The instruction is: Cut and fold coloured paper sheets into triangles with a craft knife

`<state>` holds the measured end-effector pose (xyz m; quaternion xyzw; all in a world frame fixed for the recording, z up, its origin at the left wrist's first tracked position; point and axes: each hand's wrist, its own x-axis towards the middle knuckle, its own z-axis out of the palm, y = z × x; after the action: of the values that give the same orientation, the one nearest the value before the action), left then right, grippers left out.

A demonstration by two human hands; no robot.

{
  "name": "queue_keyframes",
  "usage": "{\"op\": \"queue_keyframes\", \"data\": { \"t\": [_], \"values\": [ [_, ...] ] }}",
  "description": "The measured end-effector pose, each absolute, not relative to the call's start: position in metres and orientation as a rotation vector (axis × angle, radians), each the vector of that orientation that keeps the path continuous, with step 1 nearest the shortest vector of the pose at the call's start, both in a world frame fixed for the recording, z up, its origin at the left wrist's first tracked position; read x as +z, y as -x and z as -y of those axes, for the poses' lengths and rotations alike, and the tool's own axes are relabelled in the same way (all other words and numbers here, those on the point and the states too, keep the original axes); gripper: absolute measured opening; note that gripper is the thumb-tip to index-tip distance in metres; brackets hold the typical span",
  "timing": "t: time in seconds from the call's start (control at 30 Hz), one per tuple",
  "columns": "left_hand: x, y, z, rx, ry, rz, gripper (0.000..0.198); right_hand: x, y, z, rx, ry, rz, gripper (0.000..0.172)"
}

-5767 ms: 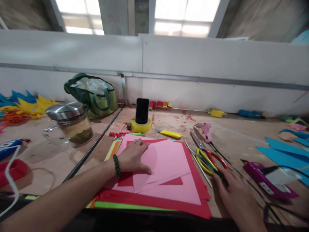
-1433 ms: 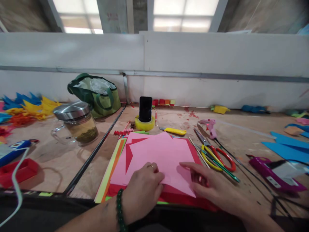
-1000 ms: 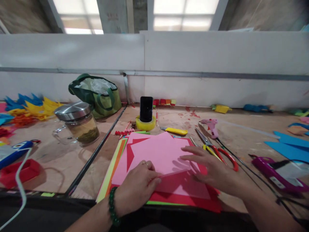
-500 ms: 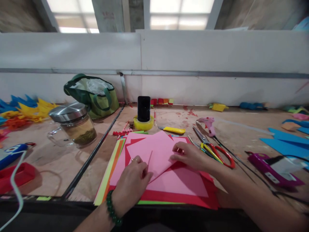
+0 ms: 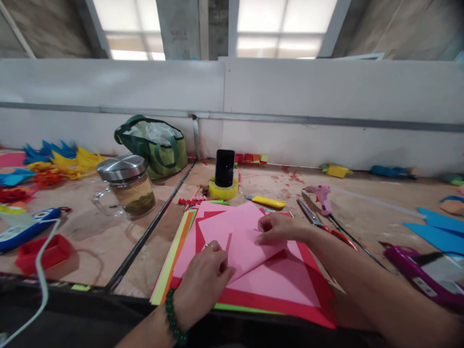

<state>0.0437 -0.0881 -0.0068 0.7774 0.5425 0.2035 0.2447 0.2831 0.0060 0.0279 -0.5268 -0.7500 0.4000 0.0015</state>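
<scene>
A sheet of pink paper point(image 5: 250, 251) lies partly folded over on a stack of coloured paper, its folded edge slanting up to the right. My left hand point(image 5: 206, 270), with a ring and a green bead bracelet, has its fingers curled on the sheet's left side. At the upper right of the fold, my right hand point(image 5: 277, 228) pinches the sheet between thumb and bent fingers. Beneath it are more pink paper and red paper point(image 5: 315, 304), with yellow, orange and green edges showing at the left.
Behind the stack are a yellow utility knife point(image 5: 268, 202) and a phone point(image 5: 224, 167) propped on a tape roll point(image 5: 223, 189). Scissors point(image 5: 311, 212) and a pink glue gun point(image 5: 322, 195) lie right. A glass mug point(image 5: 132, 188) and green bag point(image 5: 166, 154) stand left.
My right hand has drawn slightly closer to my left hand, and the pink sheet's folded flap sits a little differently. The whole view has shifted, with the table sliding right and slightly down.
</scene>
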Motion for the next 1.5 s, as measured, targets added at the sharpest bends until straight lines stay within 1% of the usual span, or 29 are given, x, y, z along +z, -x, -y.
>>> {"op": "queue_keyframes", "data": {
  "t": [0.13,0.3,0.4,0.47,0.6,0.7,0.83,1.03,1.13,1.2,1.23,1.3,1.4,1.43,1.47,1.5],
  "values": [
    [-0.008,-0.044,0.088,0.561,-2.151,-1.454,0.022,0.022,-0.285,-0.004,1.288,1.66,2.302,0.045],
    [-0.012,-0.043,0.09,0.581,-2.151,-1.434,0.02,0.021,-0.281,-0.001,1.304,1.656,2.309,0.039],
    [-0.012,-0.042,0.092,0.595,-2.161,-1.427,0.019,0.025,-0.277,0.004,1.201,1.673,2.298,0.031],
    [-0.012,-0.042,0.093,0.585,-2.179,-1.436,0.018,0.027,-0.273,0.01,1.086,1.708,2.281,0.028],
    [-0.012,-0.043,0.094,0.563,-2.197,-1.457,0.017,0.028,-0.266,0.018,0.963,1.815,2.256,0.035],
    [-0.013,-0.044,0.095,0.567,-2.214,-1.465,0.017,0.028,-0.263,0.017,1.01,1.809,2.269,0.039],
    [-0.015,-0.044,0.096,0.569,-2.227,-1.47,0.017,0.028,-0.265,0.013,1.143,1.749,2.294,0.032],
    [-0.019,-0.044,0.098,0.568,-2.279,-1.475,0.015,0.026,-0.262,0.016,1.126,1.737,2.172,0.026],
    [-0.02,-0.044,0.1,0.571,-2.272,-1.469,0.016,0.027,-0.259,0.019,1.213,1.706,2.068,0.032],
    [-0.014,-0.04,0.1,0.634,-2.251,-1.438,0.006,0.031,-0.258,0.021,1.27,1.655,2.008,0.037],
    [-0.008,-0.036,0.098,0.698,-2.252,-1.425,0.008,0.035,-0.257,0.023,1.278,1.621,1.985,0.039],
    [0.01,-0.025,0.089,0.878,-2.281,-1.43,0.037,0.046,-0.258,0.029,1.263,1.548,1.954,0.043],
    [0.048,-0.011,0.062,1.095,-2.298,-1.455,0.073,0.067,-0.257,0.045,1.178,1.401,1.952,0.045],
    [0.06,-0.008,0.051,1.096,-2.277,-1.398,0.085,0.073,-0.257,0.052,1.124,1.353,1.956,0.045],
    [0.07,-0.008,0.041,1.069,-2.24,-1.312,0.092,0.078,-0.257,0.058,1.061,1.317,1.957,0.044],
    [0.078,-0.009,0.031,1.004,-2.19,-1.212,0.094,0.081,-0.256,0.064,0.999,1.295,1.951,0.043]
  ]
}}
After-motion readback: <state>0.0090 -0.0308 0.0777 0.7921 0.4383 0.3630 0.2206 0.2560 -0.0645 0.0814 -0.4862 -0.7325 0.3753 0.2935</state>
